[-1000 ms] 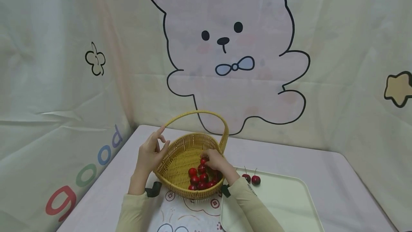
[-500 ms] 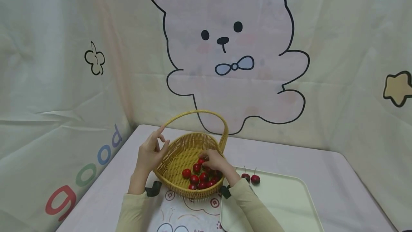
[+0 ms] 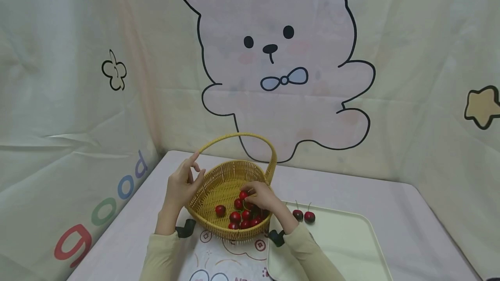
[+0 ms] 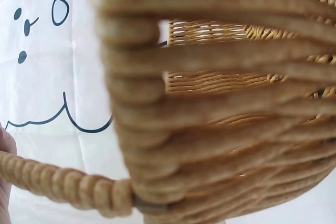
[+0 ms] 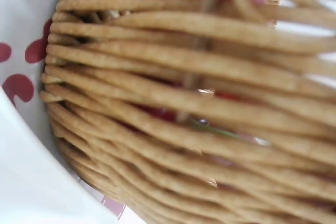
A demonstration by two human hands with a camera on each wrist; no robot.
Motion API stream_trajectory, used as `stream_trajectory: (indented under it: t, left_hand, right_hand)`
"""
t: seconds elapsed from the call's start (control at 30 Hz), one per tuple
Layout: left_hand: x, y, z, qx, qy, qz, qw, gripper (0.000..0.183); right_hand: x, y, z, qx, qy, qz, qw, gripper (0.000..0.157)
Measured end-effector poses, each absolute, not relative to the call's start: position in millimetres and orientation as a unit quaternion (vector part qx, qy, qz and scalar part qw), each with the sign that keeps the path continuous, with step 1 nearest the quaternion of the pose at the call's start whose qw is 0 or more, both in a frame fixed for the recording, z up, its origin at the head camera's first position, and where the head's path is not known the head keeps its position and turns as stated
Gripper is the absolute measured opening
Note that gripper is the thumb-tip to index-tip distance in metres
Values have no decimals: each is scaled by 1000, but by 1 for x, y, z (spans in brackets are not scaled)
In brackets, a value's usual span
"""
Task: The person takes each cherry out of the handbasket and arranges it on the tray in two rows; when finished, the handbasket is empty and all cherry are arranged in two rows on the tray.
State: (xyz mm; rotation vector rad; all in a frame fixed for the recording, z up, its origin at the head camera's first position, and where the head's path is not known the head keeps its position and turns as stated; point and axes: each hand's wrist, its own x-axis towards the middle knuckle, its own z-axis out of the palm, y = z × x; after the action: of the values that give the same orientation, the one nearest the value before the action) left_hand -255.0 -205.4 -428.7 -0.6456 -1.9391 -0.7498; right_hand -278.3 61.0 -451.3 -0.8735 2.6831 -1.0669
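Observation:
A yellow woven basket [image 3: 218,190] with a tall arched handle [image 3: 242,134] stands on the table. My left hand [image 3: 181,183] grips the handle low on its left side, fingers round it. Reaching over the basket's right rim, my right hand [image 3: 261,195] has its fingertips round a red cherry [image 3: 243,195] atop the pile. Several more cherries [image 3: 235,217] with green stems lie in the right front of the basket; one cherry [image 3: 220,210] sits apart, nearer the middle. Basket weave [image 4: 220,114] fills most of the left wrist view, and the right wrist view also shows mainly basket wall [image 5: 184,66].
To the right lies a pale cream tray [image 3: 347,237], and two dark cherries [image 3: 309,217] with stems rest at its back left. A white tablecloth [image 3: 343,185] covers the table. Behind hangs a curtain [image 3: 410,55] with a cartoon rabbit.
One cherry has rolled left, away from the pile. My right hand has shifted slightly left with the cherry at its fingertips. The left hand stays on the handle.

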Motion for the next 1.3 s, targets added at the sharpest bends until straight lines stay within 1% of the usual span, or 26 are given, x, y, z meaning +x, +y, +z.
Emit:
stream_trajectory:
  t: [0.13, 0.43, 0.73, 0.83, 1.13, 1.23, 1.3]
  left_hand:
    - [-254, -205, -428, -261, -790, -306, 463, 63]
    - [-254, -205, -428, -260, -791, -305, 462, 65]
    - [-253, -204, -427, -259, -793, -301, 463, 54]
    - [-253, -204, -426, -258, -793, -299, 463, 54]
    - [-252, -204, -426, -257, -794, -304, 460, 65]
    - [-252, -204, -426, -257, -793, -306, 460, 66]
    - [-252, -204, -426, -259, -792, -307, 461, 65]
  right_hand:
    - [-275, 64, -449, -298, 882, -361, 47, 28]
    - [-266, 71, -447, -299, 863, -406, 36, 30]
    - [-260, 77, -446, -295, 852, -432, 29, 34]
    - [-256, 79, -445, -284, 851, -441, 27, 35]
    - [-247, 87, -440, -262, 842, -471, 12, 38]
    - [-244, 90, -438, -253, 838, -484, 10, 38]
    - [-237, 90, -429, -246, 835, -492, 18, 39]
